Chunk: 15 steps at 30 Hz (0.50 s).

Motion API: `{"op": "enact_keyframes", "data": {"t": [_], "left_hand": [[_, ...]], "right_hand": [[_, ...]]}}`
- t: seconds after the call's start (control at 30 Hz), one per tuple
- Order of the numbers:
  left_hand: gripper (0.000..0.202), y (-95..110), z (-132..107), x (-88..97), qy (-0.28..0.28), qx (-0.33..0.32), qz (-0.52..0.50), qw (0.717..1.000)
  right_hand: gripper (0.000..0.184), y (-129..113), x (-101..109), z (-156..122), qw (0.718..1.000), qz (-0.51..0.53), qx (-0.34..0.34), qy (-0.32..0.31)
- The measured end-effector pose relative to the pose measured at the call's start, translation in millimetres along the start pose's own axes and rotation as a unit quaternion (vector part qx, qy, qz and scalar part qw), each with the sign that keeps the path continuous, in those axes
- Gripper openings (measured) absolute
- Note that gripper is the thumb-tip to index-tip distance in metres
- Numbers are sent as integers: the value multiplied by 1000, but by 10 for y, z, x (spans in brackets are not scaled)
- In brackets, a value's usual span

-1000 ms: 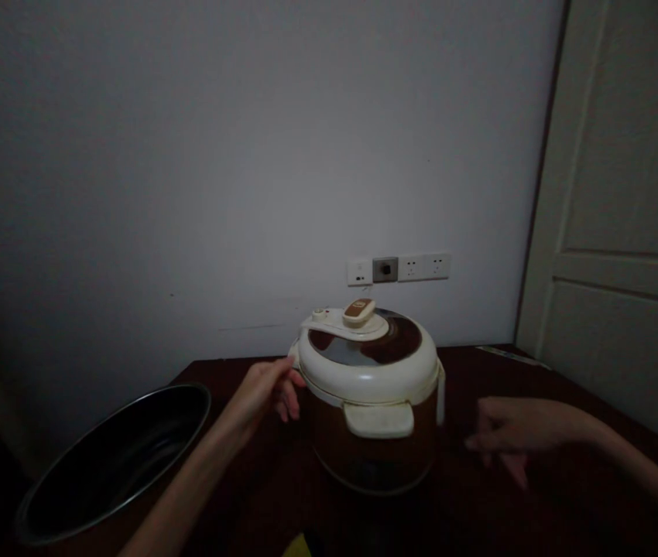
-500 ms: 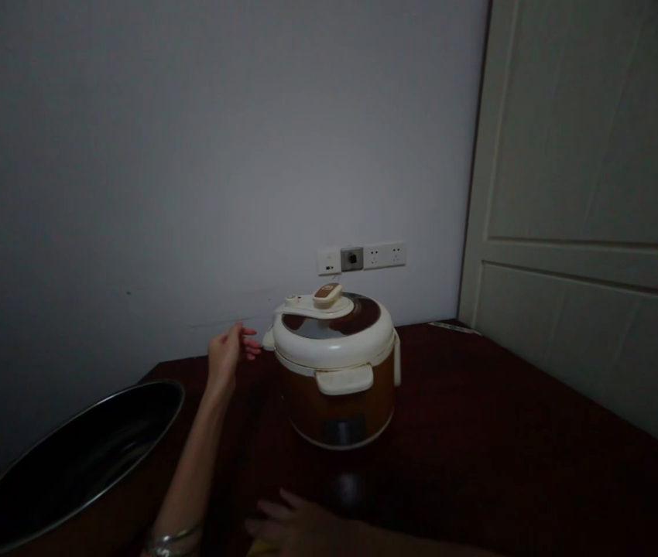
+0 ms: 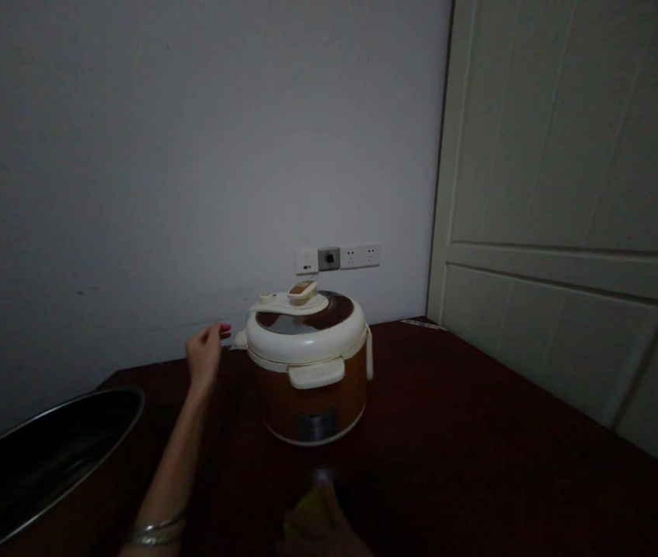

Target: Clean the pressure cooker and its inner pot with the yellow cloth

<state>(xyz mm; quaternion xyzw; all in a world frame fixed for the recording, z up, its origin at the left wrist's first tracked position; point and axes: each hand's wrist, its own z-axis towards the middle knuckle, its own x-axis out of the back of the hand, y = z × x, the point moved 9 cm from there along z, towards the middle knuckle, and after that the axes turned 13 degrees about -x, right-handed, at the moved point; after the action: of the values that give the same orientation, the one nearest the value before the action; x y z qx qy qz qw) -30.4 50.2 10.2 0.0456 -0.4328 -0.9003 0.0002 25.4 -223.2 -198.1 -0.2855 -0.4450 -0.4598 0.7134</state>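
A cream and brown electric cooker (image 3: 309, 371) stands with its lid on, on a dark red table (image 3: 480, 433). My left hand (image 3: 206, 352) reaches out at lid height, its loosely curled fingertips just short of the small cream handle (image 3: 240, 338) on the cooker's left side, holding nothing. Bangles circle that wrist (image 3: 158, 530). My right hand (image 3: 320, 526) lies low at the bottom edge in front of the cooker, dim, on or beside something yellowish. Its fingers do not show clearly.
A large dark metal basin (image 3: 44, 464) sits on the table at the left. A white wall with a row of sockets (image 3: 337, 257) is behind the cooker. A cream panelled door (image 3: 567, 232) stands at the right. A thin strip (image 3: 423, 324) lies by the table's far edge.
The view has pulled back and swung right, so the cooker sits further left and smaller. My left hand came off the cooker's side to its handle. My right hand dropped to the bottom edge.
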Motion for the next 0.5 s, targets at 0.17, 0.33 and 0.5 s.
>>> {"op": "enact_keyframes", "data": {"t": [0.17,0.33,0.5], "left_hand": [[36,-88,33,-94,-53,-29,72,996],[31,-79,-34,-292,-121,-38,92,988],[27,-34,-139,-454,-162,-41,89,982]], "right_hand": [[33,620,866,-311,970,156,-167,82],[38,1662,1816,-453,834,259,-330,358],[54,2306,1933,-163,767,263,-358,463]]}}
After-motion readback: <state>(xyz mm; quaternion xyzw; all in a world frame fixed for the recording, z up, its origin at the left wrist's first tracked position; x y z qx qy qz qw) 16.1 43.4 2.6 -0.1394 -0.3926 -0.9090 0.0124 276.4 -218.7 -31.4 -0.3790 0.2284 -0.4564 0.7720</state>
